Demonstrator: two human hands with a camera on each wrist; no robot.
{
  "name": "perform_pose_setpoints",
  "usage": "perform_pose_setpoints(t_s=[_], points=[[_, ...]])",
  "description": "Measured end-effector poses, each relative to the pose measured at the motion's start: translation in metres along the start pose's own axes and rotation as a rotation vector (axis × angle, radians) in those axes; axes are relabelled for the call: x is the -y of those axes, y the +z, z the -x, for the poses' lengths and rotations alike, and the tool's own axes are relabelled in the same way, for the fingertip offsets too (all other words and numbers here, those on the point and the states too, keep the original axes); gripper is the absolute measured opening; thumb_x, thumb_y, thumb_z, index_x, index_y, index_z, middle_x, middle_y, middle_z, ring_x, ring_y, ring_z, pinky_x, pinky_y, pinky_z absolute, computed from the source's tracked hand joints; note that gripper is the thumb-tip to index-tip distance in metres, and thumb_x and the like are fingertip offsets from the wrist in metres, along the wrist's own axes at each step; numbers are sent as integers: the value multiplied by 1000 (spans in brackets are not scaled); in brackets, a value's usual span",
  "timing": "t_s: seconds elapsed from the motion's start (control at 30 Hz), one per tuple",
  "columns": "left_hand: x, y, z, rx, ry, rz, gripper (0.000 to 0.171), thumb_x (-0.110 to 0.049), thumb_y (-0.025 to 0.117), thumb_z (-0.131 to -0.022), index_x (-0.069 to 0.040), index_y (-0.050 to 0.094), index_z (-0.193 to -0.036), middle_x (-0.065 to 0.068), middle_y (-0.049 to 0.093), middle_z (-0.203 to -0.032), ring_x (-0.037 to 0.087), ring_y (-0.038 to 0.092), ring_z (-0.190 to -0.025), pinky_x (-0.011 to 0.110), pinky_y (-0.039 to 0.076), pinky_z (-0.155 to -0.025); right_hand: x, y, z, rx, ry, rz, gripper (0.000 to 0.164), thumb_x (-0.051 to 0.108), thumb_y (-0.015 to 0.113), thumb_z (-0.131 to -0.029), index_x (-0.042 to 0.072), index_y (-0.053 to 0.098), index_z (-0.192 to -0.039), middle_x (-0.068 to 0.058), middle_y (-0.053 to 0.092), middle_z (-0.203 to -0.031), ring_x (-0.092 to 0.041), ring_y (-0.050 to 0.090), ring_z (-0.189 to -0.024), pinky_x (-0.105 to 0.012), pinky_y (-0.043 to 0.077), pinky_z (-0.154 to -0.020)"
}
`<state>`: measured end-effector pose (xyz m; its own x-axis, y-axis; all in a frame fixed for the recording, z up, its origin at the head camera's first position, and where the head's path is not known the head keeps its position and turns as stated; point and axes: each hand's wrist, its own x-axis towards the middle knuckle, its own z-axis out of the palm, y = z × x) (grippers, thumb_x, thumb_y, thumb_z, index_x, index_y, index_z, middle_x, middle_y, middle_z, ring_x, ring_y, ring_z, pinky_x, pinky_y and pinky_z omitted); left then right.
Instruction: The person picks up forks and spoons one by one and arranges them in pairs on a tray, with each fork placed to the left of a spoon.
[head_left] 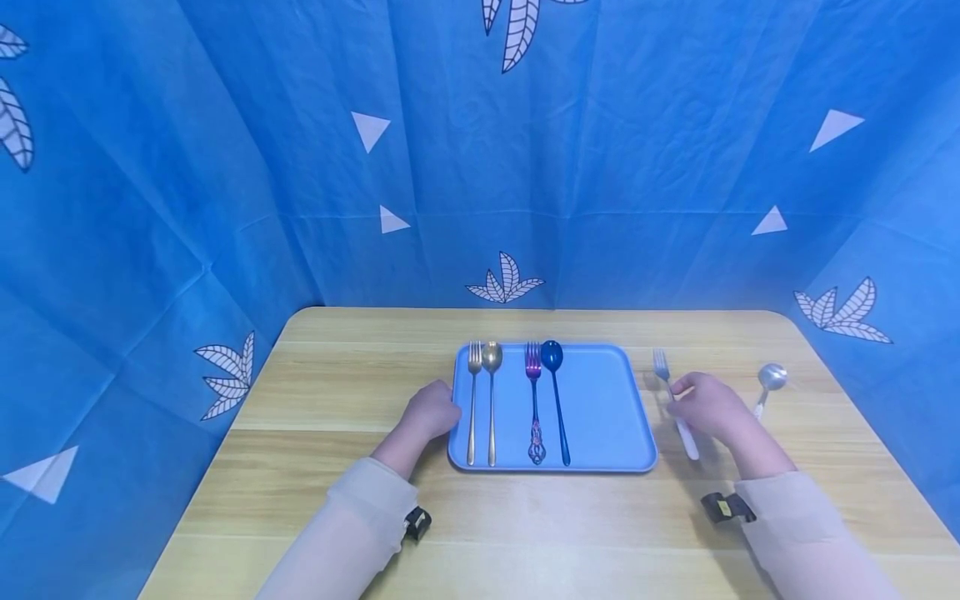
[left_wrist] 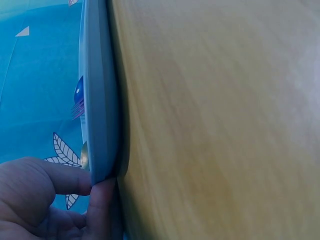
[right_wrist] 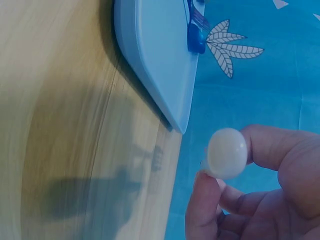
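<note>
My left hand [head_left: 432,408] pinches the left rim of a light blue tray [head_left: 603,408], thumb and finger on either side of the edge in the left wrist view. On the tray lie a gold fork [head_left: 473,367], a gold spoon [head_left: 492,358], a purple-and-blue fork [head_left: 533,371] and a dark blue spoon [head_left: 552,357], all with handles toward me. Right of the tray, my right hand [head_left: 705,406] grips a silver fork [head_left: 661,367] with a white handle, tines pointing away. In the right wrist view the rounded handle end [right_wrist: 227,152] faces the camera, raised above the wood.
A silver spoon [head_left: 772,377] with a pale handle lies at the table's right, beyond my right hand, its handle partly behind the wrist. The wooden table [head_left: 525,533] ends at a blue curtain [head_left: 465,150] with leaf and triangle prints.
</note>
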<state>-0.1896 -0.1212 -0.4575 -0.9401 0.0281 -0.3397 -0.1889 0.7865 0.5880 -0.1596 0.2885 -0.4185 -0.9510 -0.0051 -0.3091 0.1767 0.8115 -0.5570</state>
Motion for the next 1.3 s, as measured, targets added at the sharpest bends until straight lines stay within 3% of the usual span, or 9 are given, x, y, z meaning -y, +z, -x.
perform_pose_setpoints(t_s=[0.57, 1.3], points=[[2, 0, -1, -2, 2, 1, 9, 1, 54, -81, -7, 53, -78, 10, 56, -82, 24, 53, -71, 34, 45, -62, 13, 9, 3, 17, -32, -44, 41, 14, 64, -90, -13, 53, -120, -24, 67, -99, -27, 67, -81, -46, 56, -74], [1, 0, -1, 5, -11, 28, 6, 0, 54, -83, -5, 56, -85, 11, 57, -86, 25, 54, -74, 35, 47, -64, 24, 22, -2, 12, -45, -64, 38, 12, 63, -89, -11, 55, -117, -20, 68, -95, -25, 65, -78, -39, 55, -69]])
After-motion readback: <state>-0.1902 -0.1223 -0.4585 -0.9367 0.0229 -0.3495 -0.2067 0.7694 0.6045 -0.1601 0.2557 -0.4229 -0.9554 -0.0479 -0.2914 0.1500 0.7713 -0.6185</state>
